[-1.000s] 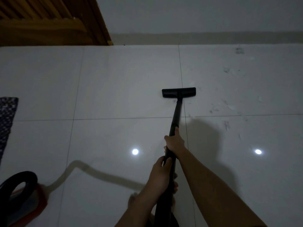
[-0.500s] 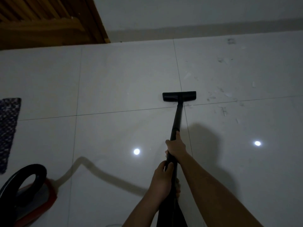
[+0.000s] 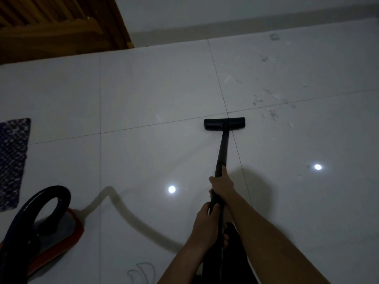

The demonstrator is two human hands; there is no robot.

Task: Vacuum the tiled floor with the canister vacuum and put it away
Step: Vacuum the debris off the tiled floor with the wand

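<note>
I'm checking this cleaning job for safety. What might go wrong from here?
The scraps lie right of the floor head, off its present line, and may be missed in the dim light. A thin loop, perhaps cord, lies near the person: a trip hazard. Pushing the wand further may tug the hose and drag the canister.

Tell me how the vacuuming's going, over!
Right hand and left hand grip wand. Nozzle flat on tile. Scraps lie ahead-right, nothing between.
</note>
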